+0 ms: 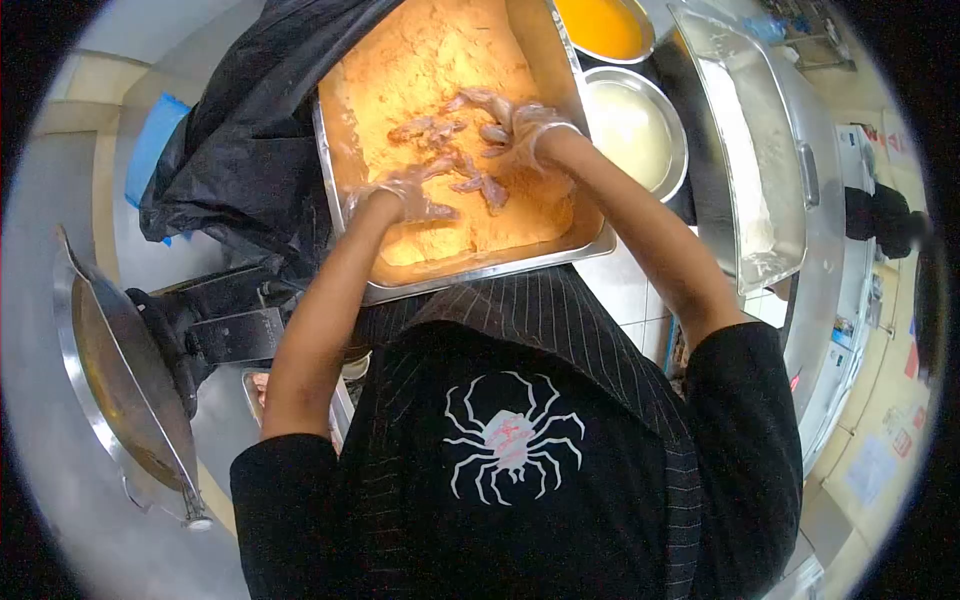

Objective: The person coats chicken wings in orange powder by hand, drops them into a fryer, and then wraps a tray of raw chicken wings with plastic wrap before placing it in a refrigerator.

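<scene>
Both my hands wear clear plastic gloves and are inside a deep metal pan (465, 272) of orange-tan breading (430, 60). My left hand (405, 192) lies low at the pan's left side, fingers spread in the breading. At the right, my right hand (532, 132) curls its fingers around a raw meat strip (478, 98) that sticks out to the left; the glove and crumbs partly hide its grip. More raw meat strips (425, 131) lie loose between my hands, one of them (488, 190) nearer the front, lightly dusted with crumbs.
Right of the pan stand a round bowl of pale liquid (630, 130) and a bowl of orange liquid (605, 25). Farther right is a long metal container (745, 170) with white powder. Black plastic sheeting (240, 130) hangs at the pan's left. A large round pan (125, 380) is lower left.
</scene>
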Demonstrator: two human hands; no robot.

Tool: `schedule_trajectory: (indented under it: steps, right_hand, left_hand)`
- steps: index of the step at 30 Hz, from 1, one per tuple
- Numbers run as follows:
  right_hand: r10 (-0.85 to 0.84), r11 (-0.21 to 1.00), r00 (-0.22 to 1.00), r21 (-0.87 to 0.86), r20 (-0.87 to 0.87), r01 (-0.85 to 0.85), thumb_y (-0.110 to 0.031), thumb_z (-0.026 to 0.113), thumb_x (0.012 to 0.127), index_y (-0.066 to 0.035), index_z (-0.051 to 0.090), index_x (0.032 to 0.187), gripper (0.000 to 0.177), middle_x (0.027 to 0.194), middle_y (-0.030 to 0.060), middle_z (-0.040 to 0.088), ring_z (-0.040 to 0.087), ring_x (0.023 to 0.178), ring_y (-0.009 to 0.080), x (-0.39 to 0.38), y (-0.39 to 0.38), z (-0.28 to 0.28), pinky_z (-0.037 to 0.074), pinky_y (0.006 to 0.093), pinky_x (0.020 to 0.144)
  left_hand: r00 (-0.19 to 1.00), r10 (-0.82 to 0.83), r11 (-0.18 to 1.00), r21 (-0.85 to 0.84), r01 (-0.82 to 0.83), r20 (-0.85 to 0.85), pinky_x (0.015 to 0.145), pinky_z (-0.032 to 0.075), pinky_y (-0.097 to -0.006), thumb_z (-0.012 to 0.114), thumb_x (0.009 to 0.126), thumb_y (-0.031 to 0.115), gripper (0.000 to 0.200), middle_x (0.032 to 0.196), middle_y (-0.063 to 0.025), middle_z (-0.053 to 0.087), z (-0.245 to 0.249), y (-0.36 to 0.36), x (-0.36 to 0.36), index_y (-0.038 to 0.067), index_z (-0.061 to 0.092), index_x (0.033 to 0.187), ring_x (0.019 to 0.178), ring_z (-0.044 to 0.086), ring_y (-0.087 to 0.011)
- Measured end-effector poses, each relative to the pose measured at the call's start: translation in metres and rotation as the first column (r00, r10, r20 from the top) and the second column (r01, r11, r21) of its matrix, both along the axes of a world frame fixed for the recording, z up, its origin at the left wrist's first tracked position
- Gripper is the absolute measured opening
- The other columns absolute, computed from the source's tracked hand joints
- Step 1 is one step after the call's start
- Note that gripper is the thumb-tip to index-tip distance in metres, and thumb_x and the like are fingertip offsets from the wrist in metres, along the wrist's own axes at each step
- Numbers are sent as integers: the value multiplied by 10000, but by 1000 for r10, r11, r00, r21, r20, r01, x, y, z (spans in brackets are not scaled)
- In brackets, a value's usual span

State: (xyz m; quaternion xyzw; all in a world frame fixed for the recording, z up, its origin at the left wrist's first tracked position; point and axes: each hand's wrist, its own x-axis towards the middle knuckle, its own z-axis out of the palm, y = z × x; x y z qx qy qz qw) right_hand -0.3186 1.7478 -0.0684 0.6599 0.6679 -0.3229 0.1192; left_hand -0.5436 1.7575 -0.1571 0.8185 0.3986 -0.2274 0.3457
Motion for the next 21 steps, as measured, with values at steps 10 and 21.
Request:
schedule_trajectory:
  steps: [10,21]
  right_hand:
    - [-46,958,953,-283,-301,-43,-593,691,635,-151,406,1313,858,1183,126,570,504,1138,241,37,-48,-76,427,381,926]
    - [-428,838,771,-527,-471,142,-429,745,642,-133,552,1160,627,1116,88,585,549,1029,262,31,-85,-88,435,399,885]
  left_hand:
    - [943,248,787,-614,-62,223,1027,331,-374,692,674,562,1000,1388,-182,284,65,-37,14,35,215,1378,1256,355,-291]
    - [717,544,663,-747,-47,437,927,438,-306,516,909,399,553,1295,-71,493,99,-67,37,56,402,1328,1117,515,-179]
